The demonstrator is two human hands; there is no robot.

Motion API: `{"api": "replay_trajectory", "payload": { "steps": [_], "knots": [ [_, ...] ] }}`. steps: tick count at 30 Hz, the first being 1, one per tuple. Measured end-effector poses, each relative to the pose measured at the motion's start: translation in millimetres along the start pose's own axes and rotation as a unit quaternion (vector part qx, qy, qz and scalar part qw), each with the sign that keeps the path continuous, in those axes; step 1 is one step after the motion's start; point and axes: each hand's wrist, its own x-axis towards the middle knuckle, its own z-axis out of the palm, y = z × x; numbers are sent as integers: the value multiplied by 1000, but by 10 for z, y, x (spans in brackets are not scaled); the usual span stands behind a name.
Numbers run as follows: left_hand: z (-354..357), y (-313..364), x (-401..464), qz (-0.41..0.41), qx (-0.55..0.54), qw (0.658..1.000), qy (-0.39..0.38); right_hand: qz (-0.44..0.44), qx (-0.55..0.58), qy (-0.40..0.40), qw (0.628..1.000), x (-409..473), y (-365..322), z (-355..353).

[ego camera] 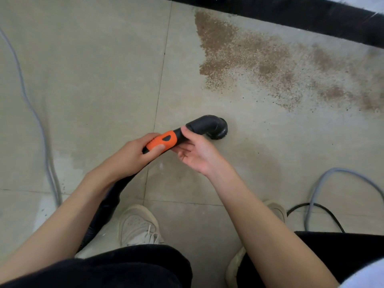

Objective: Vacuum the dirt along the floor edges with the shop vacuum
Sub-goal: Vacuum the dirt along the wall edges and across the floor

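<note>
My left hand (133,154) grips the orange handle (164,140) of the vacuum hose, thumb on its side. From the handle a black elbow nozzle (207,126) ends in a round brush head (221,132) that points down at the floor. My right hand (197,152) is palm up under the black neck, with the thumb on top at the joint and the fingers loosely bent. The black hose (108,206) runs back under my left forearm. Brown dirt (259,59) is spread across the tiles ahead and to the right, along the black baseboard (311,15). The brush head is short of the dirt.
A grey cable (39,132) trails down the left side of the floor. Another grey cable loop (336,173) and a black cord (324,210) lie at the right. My two pale shoes (139,225) stand on the tiles below the hands.
</note>
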Motion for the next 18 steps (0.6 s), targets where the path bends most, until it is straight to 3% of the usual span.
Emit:
{"api": "replay_trajectory", "payload": {
  "steps": [9, 14, 18],
  "knots": [
    [466, 446, 239, 49, 50, 994, -87, -48, 120, 188, 974, -107, -76, -491],
    [572, 578, 344, 41, 91, 992, -74, -71, 136, 190, 970, -115, -182, -585],
    [425, 486, 272, 1, 62, 998, -26, -64, 67, 126, 988, -50, -222, -394]
  ]
}}
